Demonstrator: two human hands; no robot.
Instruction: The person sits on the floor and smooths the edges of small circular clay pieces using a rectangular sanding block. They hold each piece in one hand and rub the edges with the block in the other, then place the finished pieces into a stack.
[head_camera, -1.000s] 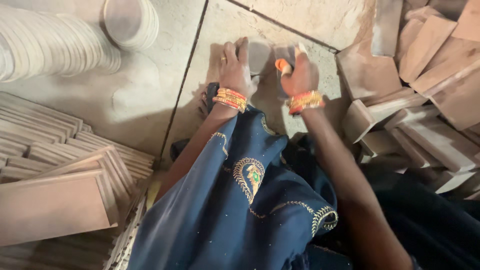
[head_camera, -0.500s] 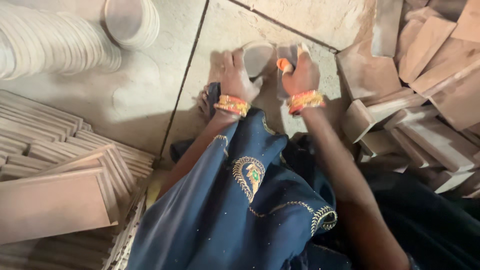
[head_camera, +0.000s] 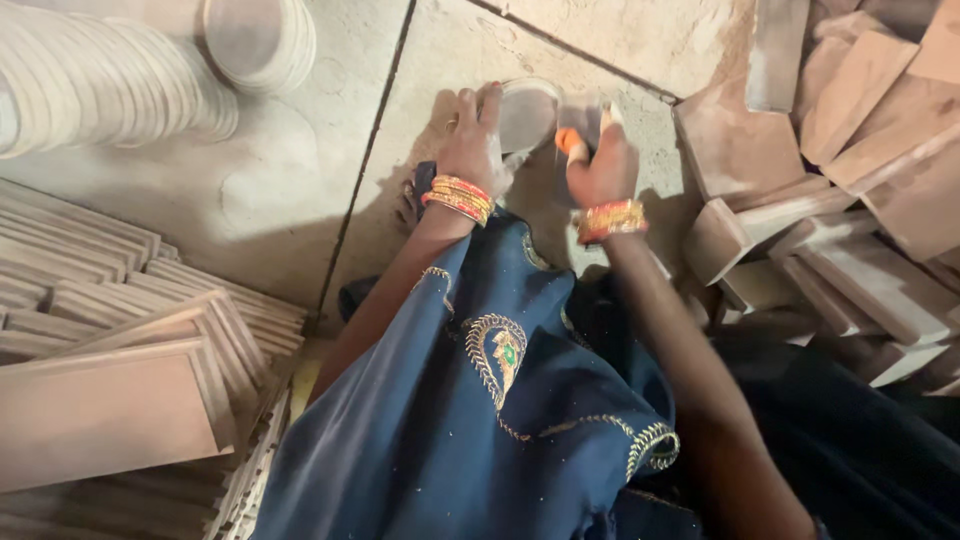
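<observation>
Left hand (head_camera: 478, 140) grips the rim of a round disc (head_camera: 526, 115) held against the stone floor (head_camera: 300, 200). Right hand (head_camera: 603, 165) is closed on an orange-handled tool (head_camera: 570, 142) (tip blurred) just beside the disc.

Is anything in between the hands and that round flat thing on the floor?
No. The left hand already touches the round disc, fingers on its edge. The right hand, gripping an orange-handled tool, sits right beside it.

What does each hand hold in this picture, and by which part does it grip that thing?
The left hand grips a round grey disc by its left edge. The right hand is closed around the orange handle of a tool; its working end is hidden.
</observation>
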